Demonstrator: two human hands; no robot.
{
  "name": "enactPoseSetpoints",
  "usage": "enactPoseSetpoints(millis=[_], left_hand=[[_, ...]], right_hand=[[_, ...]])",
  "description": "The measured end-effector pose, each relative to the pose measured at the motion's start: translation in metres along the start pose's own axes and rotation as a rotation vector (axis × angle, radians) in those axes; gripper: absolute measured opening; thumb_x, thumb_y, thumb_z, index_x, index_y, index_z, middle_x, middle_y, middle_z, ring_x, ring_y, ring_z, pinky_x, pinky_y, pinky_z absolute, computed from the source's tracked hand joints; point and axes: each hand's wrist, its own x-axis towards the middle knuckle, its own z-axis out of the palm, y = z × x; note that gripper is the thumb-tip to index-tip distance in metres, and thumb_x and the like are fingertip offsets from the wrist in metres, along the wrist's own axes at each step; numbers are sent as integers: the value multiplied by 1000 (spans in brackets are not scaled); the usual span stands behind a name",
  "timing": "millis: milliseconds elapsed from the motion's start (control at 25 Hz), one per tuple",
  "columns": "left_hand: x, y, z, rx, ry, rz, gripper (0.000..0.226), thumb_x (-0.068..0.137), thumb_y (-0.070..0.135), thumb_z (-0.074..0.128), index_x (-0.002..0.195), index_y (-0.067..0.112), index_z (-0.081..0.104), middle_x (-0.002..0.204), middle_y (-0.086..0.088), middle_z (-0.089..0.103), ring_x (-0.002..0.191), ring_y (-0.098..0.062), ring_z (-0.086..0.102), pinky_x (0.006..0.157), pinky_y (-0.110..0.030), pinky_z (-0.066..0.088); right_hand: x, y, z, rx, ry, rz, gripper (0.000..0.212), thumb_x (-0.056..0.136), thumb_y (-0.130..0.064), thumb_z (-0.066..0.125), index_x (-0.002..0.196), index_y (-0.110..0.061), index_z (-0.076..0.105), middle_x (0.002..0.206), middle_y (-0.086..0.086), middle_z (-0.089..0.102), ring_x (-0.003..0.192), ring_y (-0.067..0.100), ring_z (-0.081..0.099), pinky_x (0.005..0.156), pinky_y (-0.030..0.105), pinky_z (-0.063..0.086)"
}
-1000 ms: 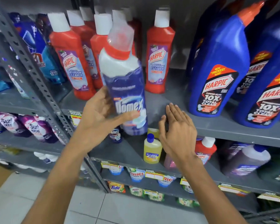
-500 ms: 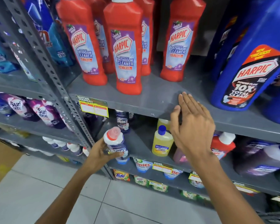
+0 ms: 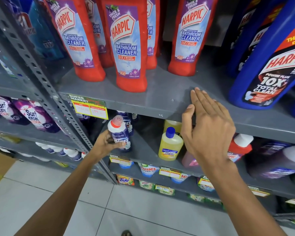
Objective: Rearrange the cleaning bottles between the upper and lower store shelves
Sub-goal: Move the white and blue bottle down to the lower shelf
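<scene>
Your right hand (image 3: 209,128) rests flat and spread on the upper shelf (image 3: 160,99) edge; below it, your left hand (image 3: 106,143) grips the upright Domex bottle (image 3: 120,133) at the lower shelf (image 3: 143,152), other Domex bottles just behind.

Left hand (image 3: 106,144) wrapped round a Domex bottle (image 3: 120,133) at the lower shelf (image 3: 143,150) front, right hand (image 3: 209,128) flat and spread, fingertips (image 3: 197,92) on the upper shelf (image 3: 160,99) edge, yellow bottle (image 3: 169,145) just beside its thumb, red Harpic bottles (image 3: 128,48) beyond the fingertips
</scene>
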Motion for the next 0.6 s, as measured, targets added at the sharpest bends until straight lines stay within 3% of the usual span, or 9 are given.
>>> enactPoseSetpoints(millis=[200,400,600], left_hand=[[10,1,-5,14,-34,-2,66,80,-17,85,140,-7,58,134,-28,73,128,-46,68,116,-59,51],[14,0,-7,29,-75,1,67,82,-14,85,143,-2,59,134,-24,74,129,-43,68,111,-46,55],[15,-2,-7,10,-96,10,69,82,-14,85,144,-1,58,136,-24,73,130,-42,68,116,-53,52]], right_hand=[[1,0,0,5,1,7,48,106,-25,43,140,-6,70,146,9,70,141,21,64,122,37,46],[1,0,0,6,0,8,47,106,-25,43,141,-7,70,146,9,70,141,20,64,122,36,46],[0,0,0,8,-10,7,48,107,-27,42,141,-7,69,146,9,70,142,20,64,122,36,45]])
